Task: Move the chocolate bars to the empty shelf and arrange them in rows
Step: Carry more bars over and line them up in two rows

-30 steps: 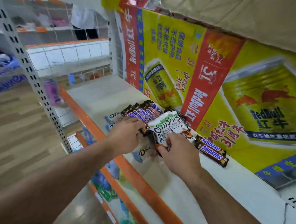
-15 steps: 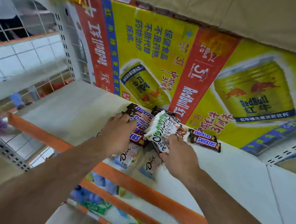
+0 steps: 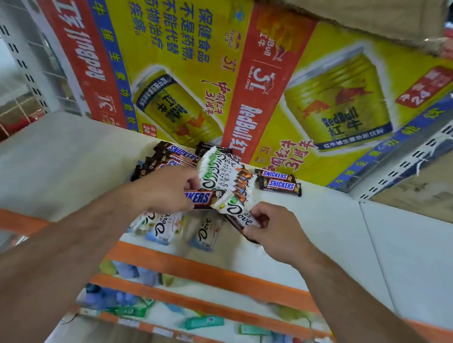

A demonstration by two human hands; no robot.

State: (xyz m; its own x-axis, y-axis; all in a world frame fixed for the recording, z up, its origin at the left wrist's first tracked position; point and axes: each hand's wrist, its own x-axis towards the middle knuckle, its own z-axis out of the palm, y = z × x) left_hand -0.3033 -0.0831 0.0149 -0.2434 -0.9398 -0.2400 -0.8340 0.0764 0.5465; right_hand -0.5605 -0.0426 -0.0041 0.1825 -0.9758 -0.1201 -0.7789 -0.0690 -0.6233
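White metal shelf [image 3: 322, 230] with an orange front lip runs across our view, and the chocolate sits on it, left of centre. Nearest us, just behind the lip, several pale flat Dove bars [image 3: 163, 227] lie side by side, partly hidden by our left forearm. Above them our left hand [image 3: 163, 188] curls its fingers round a brown Snickers bar [image 3: 201, 197]. Our right hand [image 3: 277, 232] pinches the lower end of a fan of white Dove bars [image 3: 219, 176] between thumb and fingertips. The fan rises between both hands and touches the Snickers bar.

We judge the wrappers light, slick and crinkly, and the bars inside stiff but snappable. So we would take each by its long edges at mid-length, not by the floppy sealed ends, and without squeezing.

Behind the left hand a row of brown Snickers bars [image 3: 173, 156] lies near the back; two more Snickers bars [image 3: 279, 182] lie apart to the right. Farthest stands a yellow and red cardboard Red Bull poster [image 3: 173, 62].
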